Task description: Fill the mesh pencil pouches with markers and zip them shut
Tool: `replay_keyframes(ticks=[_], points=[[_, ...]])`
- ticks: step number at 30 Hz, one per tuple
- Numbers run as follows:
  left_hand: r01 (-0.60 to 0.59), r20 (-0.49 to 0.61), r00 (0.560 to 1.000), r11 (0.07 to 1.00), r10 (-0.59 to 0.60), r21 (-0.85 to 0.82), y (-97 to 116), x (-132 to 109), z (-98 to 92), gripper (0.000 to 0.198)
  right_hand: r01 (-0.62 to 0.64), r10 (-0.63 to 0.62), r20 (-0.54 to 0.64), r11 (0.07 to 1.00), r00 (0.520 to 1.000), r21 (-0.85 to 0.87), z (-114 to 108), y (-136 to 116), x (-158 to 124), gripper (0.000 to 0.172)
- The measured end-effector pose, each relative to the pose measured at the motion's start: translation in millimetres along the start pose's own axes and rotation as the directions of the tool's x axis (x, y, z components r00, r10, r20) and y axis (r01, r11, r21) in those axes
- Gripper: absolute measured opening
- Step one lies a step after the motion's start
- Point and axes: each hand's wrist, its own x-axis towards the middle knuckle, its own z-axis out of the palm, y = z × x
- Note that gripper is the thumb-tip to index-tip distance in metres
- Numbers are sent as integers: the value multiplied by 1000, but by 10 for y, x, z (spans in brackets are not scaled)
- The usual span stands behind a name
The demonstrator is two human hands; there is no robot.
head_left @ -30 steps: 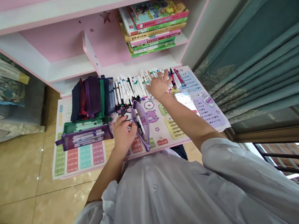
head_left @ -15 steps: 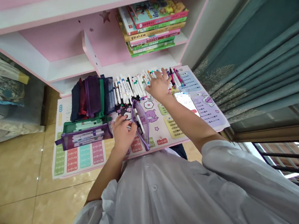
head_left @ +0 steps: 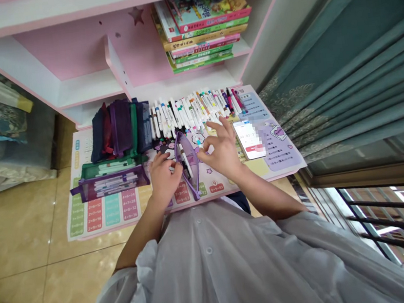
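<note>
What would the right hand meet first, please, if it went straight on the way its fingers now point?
Most likely the row of marker pens on the printed mat, just past the fingertips of the right hand; depth is unclear.

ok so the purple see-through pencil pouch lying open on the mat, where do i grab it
Best grip is probably the narrow near end of the purple pouch, pinched from above on the body side. It lies flat and open, long and thin, with markers inside mid-pouch, and the left hand crowds its left edge.
</note>
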Motion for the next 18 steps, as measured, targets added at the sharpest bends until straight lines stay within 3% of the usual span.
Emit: replay_keyframes(ticks=[7, 14, 18], points=[[-6, -9, 1000, 1000, 6, -10, 2, -1, 13, 20, 46, -48, 48, 998, 998, 46, 115, -92, -378, 15], [-8, -4, 1000, 1000, 8, 6, -19, 0, 19, 19, 6, 4, 199, 999, 980, -50, 160, -201, -418, 13], [-11, -14, 1000, 1000, 11, 5, -13, -1, 24, 19, 6, 14, 216, 996, 976, -94, 173, -277, -368, 13]])
